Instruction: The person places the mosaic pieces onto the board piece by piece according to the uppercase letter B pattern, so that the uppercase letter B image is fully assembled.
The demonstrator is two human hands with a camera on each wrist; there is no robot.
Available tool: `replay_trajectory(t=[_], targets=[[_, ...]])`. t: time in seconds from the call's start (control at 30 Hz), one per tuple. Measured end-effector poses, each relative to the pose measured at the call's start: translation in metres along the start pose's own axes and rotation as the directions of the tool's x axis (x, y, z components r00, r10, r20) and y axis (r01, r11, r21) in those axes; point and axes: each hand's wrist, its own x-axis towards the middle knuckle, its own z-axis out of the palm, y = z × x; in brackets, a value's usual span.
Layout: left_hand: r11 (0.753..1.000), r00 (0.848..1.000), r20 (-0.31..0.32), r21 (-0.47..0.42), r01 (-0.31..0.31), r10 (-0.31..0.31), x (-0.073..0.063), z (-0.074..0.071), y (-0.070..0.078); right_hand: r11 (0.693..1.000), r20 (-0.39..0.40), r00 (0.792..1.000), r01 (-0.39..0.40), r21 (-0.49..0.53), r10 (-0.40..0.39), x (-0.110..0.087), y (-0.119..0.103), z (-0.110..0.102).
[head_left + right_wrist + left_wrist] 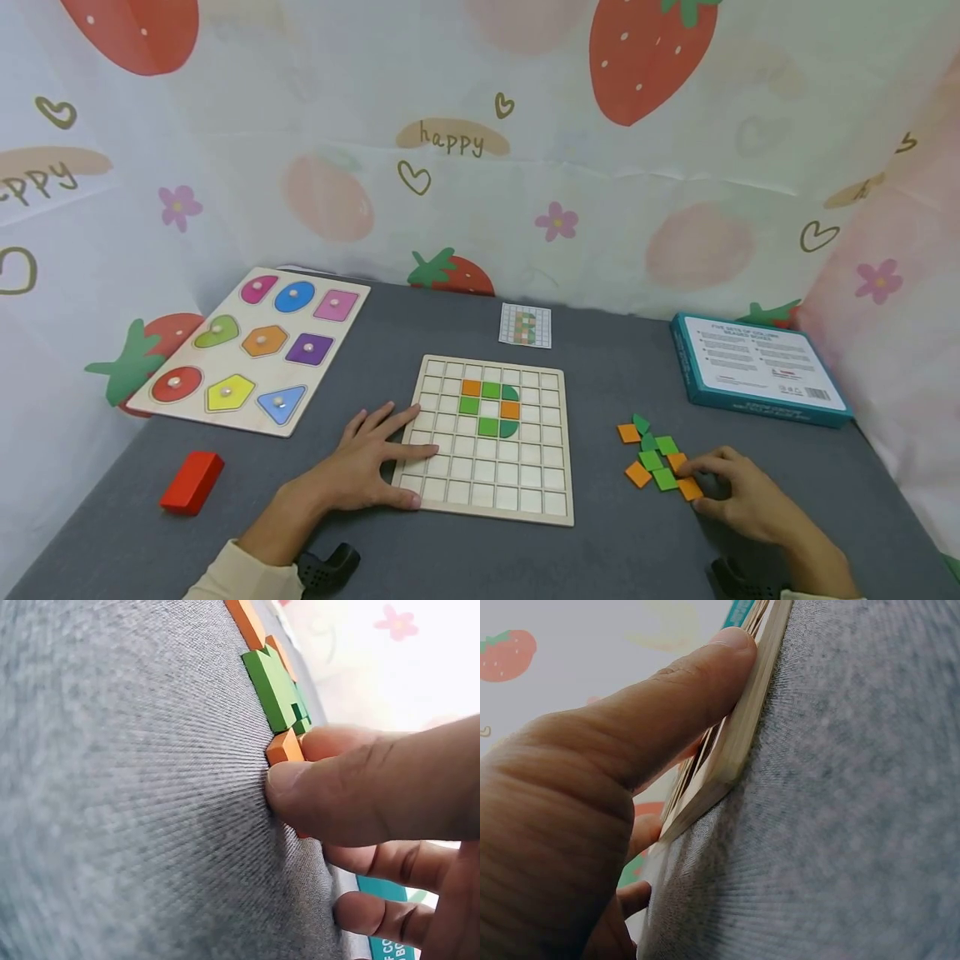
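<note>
A wooden grid board (480, 477) lies flat on the table, with orange squares, green squares and dark green rounded tiles set in its upper middle cells. My left hand (365, 463) rests at the board's left edge, fingers spread. In the left wrist view its thumb (697, 682) presses over the rim of the board. To the right lies a loose cluster of green tiles (651, 460) and orange tiles, along with dark green pieces. At its near end my right hand (742, 495) pinches an orange square tile (690, 488) between thumb and index finger. The right wrist view shows the thumb against the orange tile (285, 748).
A small pattern card (525, 326) lies behind the board. At the left are a shape puzzle board (247, 375) with knobbed pieces and a red block (192, 483). A teal box (765, 371) lies at the back right, near the patterned cloth backdrop (360, 100).
</note>
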Motion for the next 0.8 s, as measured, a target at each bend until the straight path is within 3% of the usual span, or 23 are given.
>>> replay_trajectory(t=[0.4, 0.8], targets=[[1.0, 1.0, 0.007, -0.001, 0.002, -0.002, 0.0001, -0.0008, 0.0009, 0.997, 0.015, 0.998, -0.064, -0.034, 0.064, 0.0012, -0.0022, -0.0018], [1.0, 1.0, 0.005, -0.003, -0.013, 0.013, 0.0, -0.0012, 0.001, 0.999, 0.082, 0.996, -0.035, -0.03, 0.037, -0.0024, -0.0026, -0.0043]])
